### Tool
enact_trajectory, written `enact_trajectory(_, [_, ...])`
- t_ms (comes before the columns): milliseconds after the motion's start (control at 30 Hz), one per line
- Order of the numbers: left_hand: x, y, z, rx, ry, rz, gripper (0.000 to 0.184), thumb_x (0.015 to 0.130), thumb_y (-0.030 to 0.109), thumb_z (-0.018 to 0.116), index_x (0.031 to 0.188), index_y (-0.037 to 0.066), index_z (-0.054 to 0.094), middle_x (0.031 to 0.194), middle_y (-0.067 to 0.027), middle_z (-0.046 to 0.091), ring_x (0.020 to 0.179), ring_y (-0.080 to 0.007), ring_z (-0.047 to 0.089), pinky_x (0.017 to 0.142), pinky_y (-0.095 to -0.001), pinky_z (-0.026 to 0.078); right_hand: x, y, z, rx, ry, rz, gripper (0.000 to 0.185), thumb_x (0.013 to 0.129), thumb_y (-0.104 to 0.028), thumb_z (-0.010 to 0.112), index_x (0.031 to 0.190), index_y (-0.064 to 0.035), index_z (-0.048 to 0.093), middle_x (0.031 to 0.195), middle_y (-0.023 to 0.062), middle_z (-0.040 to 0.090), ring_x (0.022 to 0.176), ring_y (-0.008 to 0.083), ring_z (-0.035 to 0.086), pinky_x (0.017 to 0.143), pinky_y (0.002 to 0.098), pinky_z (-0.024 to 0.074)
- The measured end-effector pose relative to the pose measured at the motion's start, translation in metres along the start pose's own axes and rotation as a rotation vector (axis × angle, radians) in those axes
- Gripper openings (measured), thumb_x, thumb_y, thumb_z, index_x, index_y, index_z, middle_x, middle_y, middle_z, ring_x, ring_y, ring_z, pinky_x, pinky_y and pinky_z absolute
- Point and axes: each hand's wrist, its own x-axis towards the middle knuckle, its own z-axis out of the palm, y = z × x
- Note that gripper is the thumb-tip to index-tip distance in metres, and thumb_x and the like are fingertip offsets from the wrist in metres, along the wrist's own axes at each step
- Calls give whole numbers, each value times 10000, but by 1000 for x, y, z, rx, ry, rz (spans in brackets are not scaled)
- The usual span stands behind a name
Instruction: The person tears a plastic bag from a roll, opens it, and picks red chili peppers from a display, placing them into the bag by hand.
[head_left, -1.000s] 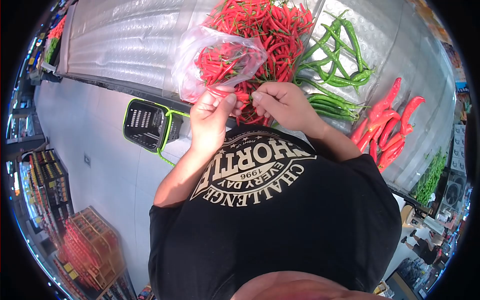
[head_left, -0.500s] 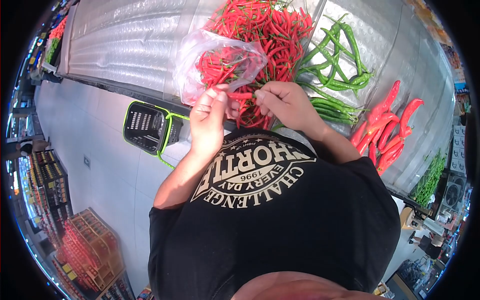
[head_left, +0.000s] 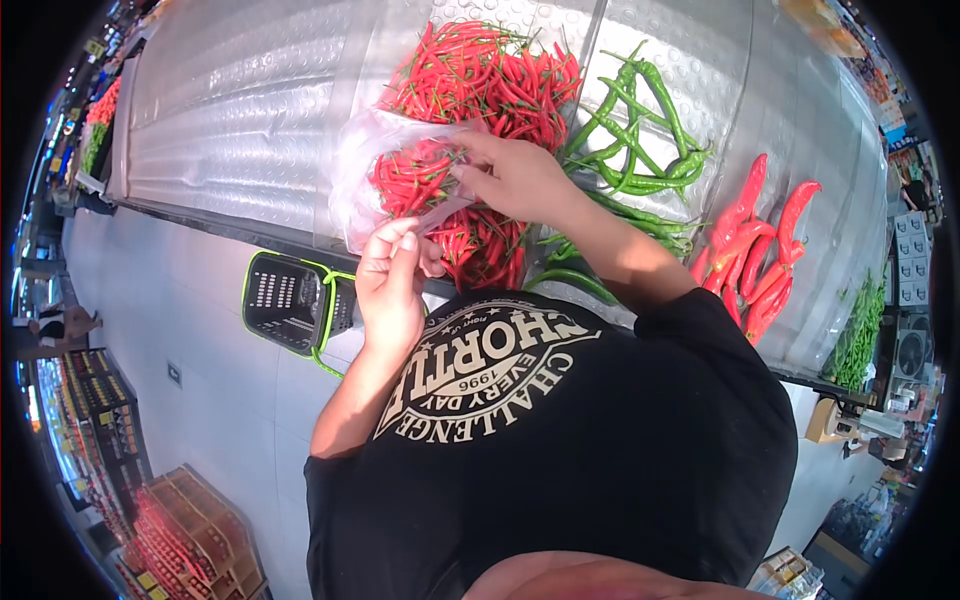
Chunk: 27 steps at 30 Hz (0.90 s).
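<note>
My left hand [head_left: 390, 272] is closed on the near rim of a clear plastic bag [head_left: 352, 180], fingertips pinched together. Red chilies [head_left: 412, 178] with green stems fill part of the bag, which lies with its mouth toward me. Over that mouth reaches my right hand [head_left: 512, 178], its thumb and fingers apart just above the bagged chilies. Nothing can be made out between them. A big heap of loose red chilies [head_left: 490, 85] lies behind the bag, and more of them [head_left: 490, 245] show below my right wrist.
Long green peppers [head_left: 640, 130] lie right of the heap, and large red peppers [head_left: 755, 240] farther right, on the metal display counter [head_left: 250, 120]. A black basket with green trim [head_left: 290, 300] is beyond the counter's edge, at the left. Stacked goods [head_left: 190, 530] stand lower left.
My right hand has moved from beside my left hand, where both touched a red chili, up and left over the bag's mouth. My left hand is slightly lower, at the bag's rim.
</note>
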Motion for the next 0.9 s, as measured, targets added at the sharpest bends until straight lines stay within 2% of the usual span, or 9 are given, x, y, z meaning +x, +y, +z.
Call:
enact_trajectory(67, [0, 0, -1, -17, 17, 5, 183, 1006, 112, 510, 1164, 37, 562, 832, -71, 622, 714, -129, 562, 682, -277, 485, 6, 2, -9, -32, -17, 69, 382, 913, -328, 601, 1228, -113, 612, 918, 100, 713, 796, 272, 688, 700, 370, 523])
enact_trajectory(167, [0, -1, 0, -28, 24, 5, 174, 997, 103, 527, 1151, 37, 574, 825, -75, 637, 693, -122, 574, 675, -266, 498, 22, 19, -23, -163, 99, -6, 339, 908, -326, 609, 1180, -126, 636, 895, 84, 717, 807, 266, 684, 721, 370, 525])
enact_trajectory(300, [0, -4, -1, 3, 4, -4, 162, 993, 100, 537, 1136, 38, 585, 832, -74, 651, 699, -117, 592, 669, -255, 494, 52, 42, -41, -427, 208, 13, 331, 887, -306, 615, 1161, -123, 646, 978, 82, 683, 906, 269, 672, 773, 402, 531])
enact_trajectory(367, [0, -5, -1, 9, -4, -11, 163, 993, 99, 538, 1135, 37, 586, 831, -73, 652, 701, -116, 595, 668, -250, 492, 66, 49, -50, -475, 190, 69, 328, 875, -299, 618, 1158, -136, 650, 1015, 87, 660, 963, 278, 660, 820, 404, 531])
enact_trajectory(433, [0, -5, -2, 16, -9, -16, 163, 993, 99, 538, 1135, 36, 588, 829, -72, 654, 703, -115, 598, 666, -245, 489, 79, 67, -53, -609, 223, -19, 331, 868, -308, 624, 1166, -165, 651, 1042, 93, 668, 1014, 282, 647, 857, 403, 525])
enact_trajectory(500, [-1, -6, -3, 11, -15, -34, 168, 991, 88, 537, 1142, 33, 587, 827, -73, 654, 696, -113, 594, 664, -237, 483, 94, 75, -56, -610, 212, -9, 326, 860, -301, 611, 1160, -181, 659, 1077, 107, 672, 1036, 289, 643, 890, 410, 517])
enact_trajectory(533, [0, -9, -6, 32, -31, -31, 172, 997, 106, 525, 1142, 32, 583, 829, -88, 642, 705, -150, 581, 684, -287, 492, 102, 77, -59, -659, 111, 41, 320, 855, -300, 599, 1144, -180, 670, 1086, 108, 674, 1040, 289, 642, 895, 414, 514])
enact_trajectory(667, [1, -10, -5, 33, -70, -32, 166, 997, 98, 523, 1138, 39, 587, 837, -91, 650, 703, -145, 586, 678, -282, 495, 113, 71, -63, -742, -125, 189, 296, 833, -312, 572, 1051, -167, 712, 1056, 105, 689, 1024, 294, 648, 905, 414, 509])
enact_trajectory(900, [3, -11, -5, 60, -70, -49, 158, 992, 78, 522, 1128, 42, 593, 825, -91, 652, 692, -142, 588, 673, -279, 497, 121, 67, -62, -759, -201, 270, 267, 815, -341, 585, 970, -176, 727, 964, 94, 709, 973, 297, 664, 865, 401, 517])
